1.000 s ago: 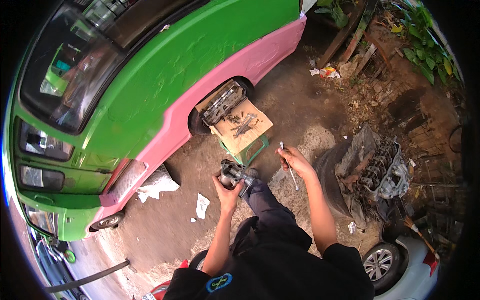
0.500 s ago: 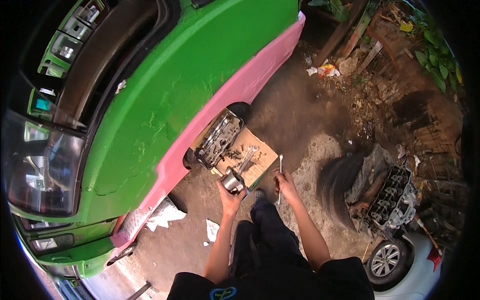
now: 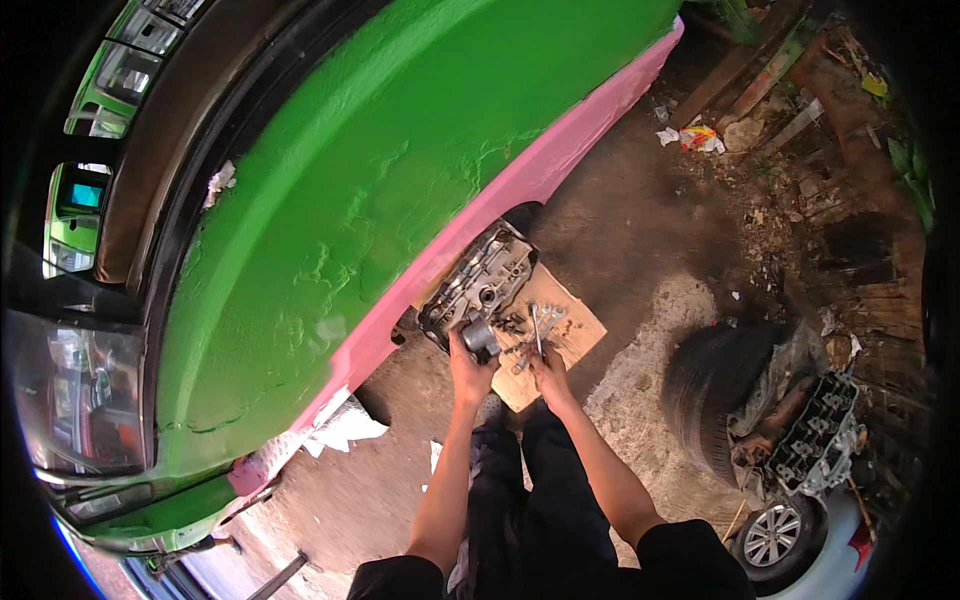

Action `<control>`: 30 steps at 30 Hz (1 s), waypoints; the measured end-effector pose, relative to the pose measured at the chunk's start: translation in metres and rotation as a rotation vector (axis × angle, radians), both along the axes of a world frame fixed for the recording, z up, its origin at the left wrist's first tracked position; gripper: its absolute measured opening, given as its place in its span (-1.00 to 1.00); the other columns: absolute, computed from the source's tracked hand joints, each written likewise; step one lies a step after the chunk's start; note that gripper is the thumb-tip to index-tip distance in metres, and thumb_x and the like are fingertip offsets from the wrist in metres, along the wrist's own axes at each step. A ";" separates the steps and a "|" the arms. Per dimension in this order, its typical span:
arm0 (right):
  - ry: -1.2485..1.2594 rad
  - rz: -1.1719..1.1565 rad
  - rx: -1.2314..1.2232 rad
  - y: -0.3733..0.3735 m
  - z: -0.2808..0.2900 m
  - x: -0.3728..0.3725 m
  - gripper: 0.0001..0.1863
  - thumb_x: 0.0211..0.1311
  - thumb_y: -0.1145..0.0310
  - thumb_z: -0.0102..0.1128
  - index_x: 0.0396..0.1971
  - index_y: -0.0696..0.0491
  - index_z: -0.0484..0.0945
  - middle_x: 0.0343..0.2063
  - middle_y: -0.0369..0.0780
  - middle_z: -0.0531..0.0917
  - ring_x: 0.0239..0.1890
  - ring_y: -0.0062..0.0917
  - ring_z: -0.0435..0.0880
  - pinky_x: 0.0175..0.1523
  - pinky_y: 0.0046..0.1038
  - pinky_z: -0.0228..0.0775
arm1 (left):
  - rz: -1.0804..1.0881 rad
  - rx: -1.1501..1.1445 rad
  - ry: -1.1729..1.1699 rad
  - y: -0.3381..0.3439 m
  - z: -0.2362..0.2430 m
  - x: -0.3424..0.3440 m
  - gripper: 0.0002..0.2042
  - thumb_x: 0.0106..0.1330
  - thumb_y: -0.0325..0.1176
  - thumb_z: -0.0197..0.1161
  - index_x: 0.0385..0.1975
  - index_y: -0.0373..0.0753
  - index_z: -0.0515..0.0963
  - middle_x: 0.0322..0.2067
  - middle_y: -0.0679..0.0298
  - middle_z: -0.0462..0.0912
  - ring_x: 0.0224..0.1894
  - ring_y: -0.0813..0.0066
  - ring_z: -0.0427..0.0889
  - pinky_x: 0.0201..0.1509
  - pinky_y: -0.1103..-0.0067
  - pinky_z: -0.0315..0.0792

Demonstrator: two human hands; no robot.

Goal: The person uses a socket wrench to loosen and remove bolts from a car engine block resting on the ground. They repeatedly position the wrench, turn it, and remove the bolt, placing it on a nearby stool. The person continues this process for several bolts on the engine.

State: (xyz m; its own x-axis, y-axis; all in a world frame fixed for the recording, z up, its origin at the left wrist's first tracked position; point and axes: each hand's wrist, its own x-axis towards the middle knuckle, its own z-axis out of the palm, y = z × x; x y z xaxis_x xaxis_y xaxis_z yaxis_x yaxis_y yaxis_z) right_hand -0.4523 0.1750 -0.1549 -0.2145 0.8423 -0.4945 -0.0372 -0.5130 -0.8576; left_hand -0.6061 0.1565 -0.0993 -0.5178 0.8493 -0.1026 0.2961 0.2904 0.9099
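Observation:
My left hand (image 3: 472, 376) is closed around a silver, cylindrical metal engine part (image 3: 481, 337) that looks like a piston. It is held over the near end of a cylinder head (image 3: 488, 277), which lies beside the van's pink lower edge. In my right hand (image 3: 548, 378) is a long, slim wrench (image 3: 537, 332), its upper end pointing away from me. That hand is low over a cardboard sheet (image 3: 583, 329). Another wrench (image 3: 553, 317) and several small dark metal parts (image 3: 510, 324) lie on the cardboard; whether the wrench in my hand touches it, I cannot tell.
A green van body (image 3: 330, 210) with a pink lower edge (image 3: 600, 125) fills the left side. At right are a worn tire (image 3: 705, 390), an engine block (image 3: 815, 430) and a pale car's wheel (image 3: 772, 535). Litter (image 3: 698, 139) and planks (image 3: 745, 60) lie at the far right.
My right hand has moved left and down over the cardboard with the wrench. My left hand has carried the metal part up against the near end of the cylinder head. The view has shifted.

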 end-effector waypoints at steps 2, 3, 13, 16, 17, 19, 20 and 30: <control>-0.007 0.009 0.045 0.021 -0.014 -0.028 -0.86 0.41 0.34 0.03 -0.19 0.06 0.52 -0.57 -0.46 0.38 -0.70 -0.83 0.12 -0.61 -0.65 -0.05 | -0.043 -0.078 0.090 0.019 -0.018 -0.023 -0.25 -0.14 -0.68 0.35 0.17 -0.26 0.22 0.04 -0.07 0.37 0.08 -0.06 0.45 0.13 0.31 0.40; -0.018 0.011 0.043 0.029 -0.021 -0.039 -0.86 0.40 0.37 0.02 -0.18 0.07 0.52 -0.54 -0.45 0.40 -0.68 -0.83 0.13 -0.58 -0.65 -0.02 | -0.063 -0.055 0.118 0.027 -0.027 -0.032 -0.23 -0.13 -0.70 0.30 0.20 -0.24 0.21 0.03 -0.10 0.36 0.09 -0.16 0.39 0.16 0.25 0.37; 0.037 -0.118 -0.044 0.053 -0.067 -0.076 -0.88 0.40 0.48 -0.05 -0.22 0.10 0.50 -0.57 -0.44 0.33 -0.66 -0.78 0.11 -0.56 -0.65 -0.05 | -0.251 -0.361 0.495 0.084 -0.104 -0.067 -0.14 -0.12 -0.65 0.30 0.31 -0.12 0.15 0.16 -0.18 0.26 0.24 -0.27 0.22 0.28 0.10 0.24; 0.068 -0.161 0.041 0.049 -0.073 -0.075 -0.87 0.39 0.49 -0.06 -0.22 0.10 0.50 -0.58 -0.44 0.33 -0.66 -0.78 0.11 -0.55 -0.65 -0.04 | -0.310 -0.469 0.549 0.088 -0.117 -0.065 -0.14 -0.07 -0.60 0.32 0.34 -0.09 0.13 0.23 -0.15 0.19 0.29 -0.24 0.19 0.31 0.06 0.20; 0.143 -0.173 -0.023 0.048 -0.073 -0.075 -0.88 0.37 0.49 -0.05 -0.21 0.09 0.50 -0.56 -0.44 0.34 -0.65 -0.78 0.12 -0.55 -0.65 -0.03 | -0.322 -0.490 0.585 0.088 -0.120 -0.064 -0.14 -0.06 -0.59 0.32 0.35 -0.09 0.12 0.24 -0.14 0.19 0.29 -0.23 0.18 0.31 0.06 0.20; 0.038 -0.149 -0.019 0.046 -0.072 -0.072 -0.89 0.37 0.48 -0.04 -0.21 0.08 0.49 -0.54 -0.43 0.37 -0.64 -0.79 0.14 -0.54 -0.66 -0.01 | -0.355 -0.522 0.622 0.087 -0.124 -0.064 -0.14 -0.02 -0.57 0.32 0.36 -0.08 0.10 0.24 -0.13 0.17 0.30 -0.20 0.17 0.33 0.09 0.18; -0.016 -0.137 -0.039 0.046 -0.071 -0.071 -0.89 0.37 0.48 -0.03 -0.21 0.08 0.49 -0.53 -0.43 0.38 -0.64 -0.80 0.15 -0.53 -0.66 0.00 | -0.370 -0.495 0.632 0.087 -0.125 -0.065 -0.16 -0.01 -0.56 0.32 0.36 -0.09 0.11 0.24 -0.15 0.16 0.30 -0.21 0.17 0.34 0.10 0.17; 0.017 -0.218 -0.016 0.028 0.005 -0.050 -0.77 0.47 0.25 -0.09 -0.22 0.01 0.55 -0.71 -0.47 0.26 -0.74 -0.81 0.09 -0.65 -0.64 -0.09 | -0.364 -0.034 0.490 0.059 -0.053 -0.055 -0.36 0.09 -0.48 0.24 0.23 -0.41 0.19 0.08 -0.22 0.26 0.13 -0.25 0.29 0.24 0.15 0.23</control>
State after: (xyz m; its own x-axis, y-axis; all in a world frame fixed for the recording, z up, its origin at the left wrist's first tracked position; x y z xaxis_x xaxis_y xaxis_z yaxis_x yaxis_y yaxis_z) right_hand -0.5026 0.2025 -0.1503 -0.0363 0.8617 -0.5062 -0.1631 -0.5048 -0.8477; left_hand -0.6610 0.2153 -0.1525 -0.1891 0.9810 0.0438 0.7635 0.1189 0.6348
